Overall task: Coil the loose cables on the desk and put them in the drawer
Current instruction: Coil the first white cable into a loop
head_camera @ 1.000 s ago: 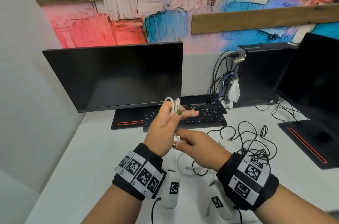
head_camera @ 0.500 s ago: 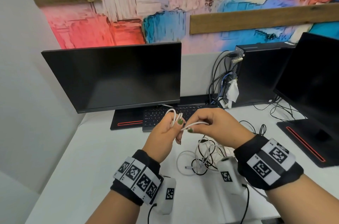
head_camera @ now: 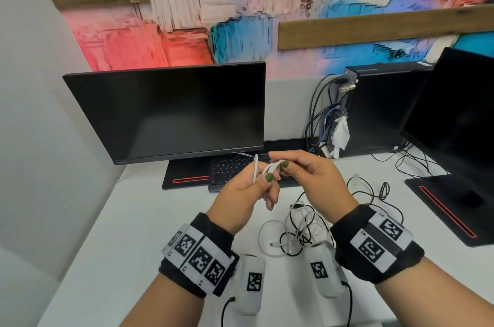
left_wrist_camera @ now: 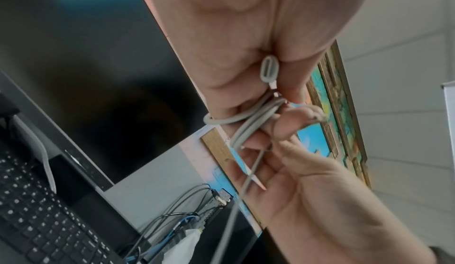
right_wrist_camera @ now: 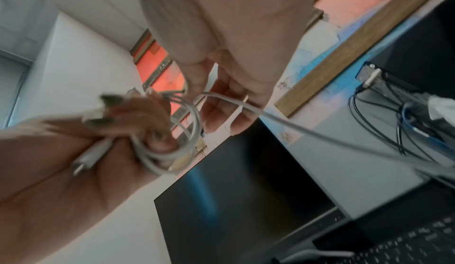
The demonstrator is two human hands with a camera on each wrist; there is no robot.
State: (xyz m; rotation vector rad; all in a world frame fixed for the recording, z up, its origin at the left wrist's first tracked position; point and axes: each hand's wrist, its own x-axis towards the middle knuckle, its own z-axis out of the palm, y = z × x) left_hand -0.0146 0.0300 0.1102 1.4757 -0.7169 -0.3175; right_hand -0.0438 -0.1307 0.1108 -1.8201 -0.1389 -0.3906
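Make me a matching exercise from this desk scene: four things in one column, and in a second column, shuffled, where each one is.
Things:
1. white cable
2. cable tangle
3. keyboard
4. computer tower

Places:
A. lying loose on the desk, below the two hands
B. standing at the back of the desk, between the two monitors
C. looped in the left hand, with the right hand pinching a strand
D. flat on the desk in front of the left monitor

Pairs: 1-C, 2-A, 3-D, 4-B
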